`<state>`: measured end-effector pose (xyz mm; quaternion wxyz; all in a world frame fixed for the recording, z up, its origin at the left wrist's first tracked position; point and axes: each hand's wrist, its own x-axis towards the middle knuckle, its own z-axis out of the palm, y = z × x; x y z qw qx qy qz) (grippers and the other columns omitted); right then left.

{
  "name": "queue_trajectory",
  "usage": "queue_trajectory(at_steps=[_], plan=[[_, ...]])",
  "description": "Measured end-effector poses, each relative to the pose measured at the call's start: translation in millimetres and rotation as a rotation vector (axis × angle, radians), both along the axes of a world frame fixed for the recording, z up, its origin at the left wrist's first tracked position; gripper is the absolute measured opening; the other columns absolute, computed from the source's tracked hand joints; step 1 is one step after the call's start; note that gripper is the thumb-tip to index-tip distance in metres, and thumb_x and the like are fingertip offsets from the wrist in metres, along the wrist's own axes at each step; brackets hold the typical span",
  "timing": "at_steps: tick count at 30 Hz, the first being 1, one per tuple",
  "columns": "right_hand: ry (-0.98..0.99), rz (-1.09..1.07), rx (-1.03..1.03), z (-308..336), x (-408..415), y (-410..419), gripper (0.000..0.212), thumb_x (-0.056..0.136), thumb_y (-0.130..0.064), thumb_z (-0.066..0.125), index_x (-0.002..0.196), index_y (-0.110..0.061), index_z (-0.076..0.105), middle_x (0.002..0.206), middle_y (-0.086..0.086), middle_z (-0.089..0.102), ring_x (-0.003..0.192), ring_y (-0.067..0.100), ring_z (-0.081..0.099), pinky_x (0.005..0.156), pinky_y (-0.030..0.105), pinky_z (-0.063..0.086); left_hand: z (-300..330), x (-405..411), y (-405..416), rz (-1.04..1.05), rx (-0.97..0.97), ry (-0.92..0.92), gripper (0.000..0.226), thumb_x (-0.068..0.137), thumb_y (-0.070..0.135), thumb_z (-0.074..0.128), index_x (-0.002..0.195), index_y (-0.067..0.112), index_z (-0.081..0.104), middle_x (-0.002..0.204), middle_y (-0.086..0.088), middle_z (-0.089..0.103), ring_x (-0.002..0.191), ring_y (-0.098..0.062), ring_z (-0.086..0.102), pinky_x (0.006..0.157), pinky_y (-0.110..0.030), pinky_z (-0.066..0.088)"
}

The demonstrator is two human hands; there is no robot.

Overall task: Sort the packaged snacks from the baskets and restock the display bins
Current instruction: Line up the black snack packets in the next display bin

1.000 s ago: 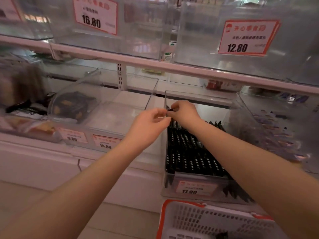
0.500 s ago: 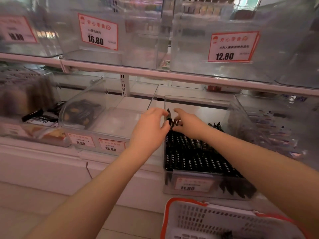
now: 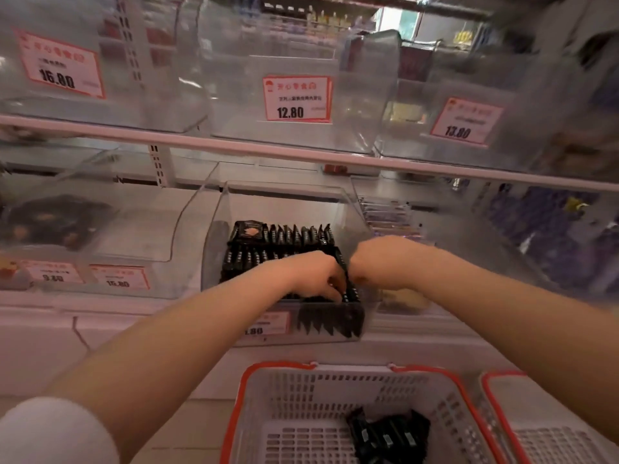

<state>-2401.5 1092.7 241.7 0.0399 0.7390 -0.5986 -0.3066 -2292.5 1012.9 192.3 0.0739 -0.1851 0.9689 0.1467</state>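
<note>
A clear display bin (image 3: 284,202) on the lower shelf holds rows of black snack packets (image 3: 281,239) standing on edge. Both hands are inside it at the front right. My left hand (image 3: 311,274) curls its fingers down onto the front packets. My right hand (image 3: 378,264) bends at the wrist beside it, fingers curled against the same row, tips hidden. A strip of packets runs between the two hands. Below, on the floor, stands a white basket with a red rim (image 3: 301,393) holding a few black packets (image 3: 388,437).
A second red-rimmed basket (image 3: 536,413) stands at the right. Neighbouring bins hold dark snacks (image 3: 57,222) on the left and purple packets (image 3: 552,222) on the right. An upper shelf rail (image 3: 301,155) carries clear bins with price tags (image 3: 296,98).
Both hands have moved from the back left of the black-packet bin to its front right. The view has dropped, so the baskets now show more.
</note>
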Motion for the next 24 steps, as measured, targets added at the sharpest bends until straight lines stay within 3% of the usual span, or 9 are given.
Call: queue_trajectory(at_steps=[2,6,12,16,18,21,24], plan=[[0.058,0.033,0.023,-10,1,-5,0.018,0.089,-0.015,0.053,0.101,-0.011,0.066,0.102,0.009,0.066,0.090,0.028,0.062,0.069,0.034,0.045,-8,-13,-1,0.013,-0.008,-0.069,0.042,0.084,0.036,0.065,0.117,0.011,0.062,0.115,-0.009,0.064,0.105,-0.026,0.057,0.085,-0.029,0.043],[0.141,0.120,0.053,-31,-4,-15,0.018,0.092,-0.028,0.054,0.104,-0.019,0.063,0.111,0.002,0.063,0.102,0.022,0.057,0.083,0.031,0.037,-22,-21,-5,0.004,-0.087,-0.095,0.059,0.075,0.055,0.067,0.115,0.012,0.062,0.113,-0.010,0.062,0.100,-0.027,0.057,0.088,-0.037,0.048],[0.130,0.123,0.002,-42,-7,-28,0.024,0.087,-0.040,0.059,0.099,-0.019,0.062,0.104,0.002,0.063,0.098,0.023,0.059,0.086,0.037,0.049,-34,-14,-15,0.023,-0.061,0.010,0.066,0.068,0.060,0.070,0.117,0.016,0.059,0.111,-0.007,0.056,0.099,-0.023,0.054,0.081,-0.029,0.046],[0.120,0.151,-0.094,-50,-11,-32,0.017,0.091,-0.028,0.053,0.102,-0.019,0.061,0.109,0.002,0.063,0.103,0.022,0.054,0.083,0.033,0.046,-38,-20,-16,0.031,-0.081,0.043,0.066,0.072,0.062,0.065,0.119,0.016,0.058,0.113,-0.008,0.060,0.105,-0.025,0.054,0.086,-0.032,0.047],[0.107,0.175,-0.080,-49,-13,-32,0.012,0.090,-0.025,0.051,0.096,-0.021,0.061,0.105,0.001,0.064,0.100,0.021,0.056,0.080,0.032,0.042,-41,-21,-16,0.063,-0.101,0.044,0.066,0.074,0.063,0.062,0.119,0.014,0.056,0.112,-0.010,0.060,0.105,-0.028,0.055,0.089,-0.039,0.049],[0.058,0.191,0.024,-40,-17,-30,0.012,0.088,-0.033,0.053,0.082,-0.024,0.058,0.085,-0.004,0.062,0.085,0.020,0.060,0.079,0.032,0.046,-43,-21,-18,0.124,-0.144,0.055,0.062,0.076,0.060,0.061,0.117,0.014,0.054,0.110,-0.011,0.055,0.103,-0.029,0.053,0.084,-0.036,0.047],[0.006,0.150,0.092,-35,-15,-29,0.024,0.086,-0.048,0.054,0.091,-0.025,0.060,0.080,-0.005,0.059,0.080,0.020,0.060,0.083,0.037,0.050,-37,-18,-22,0.088,-0.119,0.024,0.058,0.077,0.054,0.065,0.116,0.012,0.054,0.109,-0.010,0.052,0.101,-0.026,0.051,0.080,-0.034,0.042]])
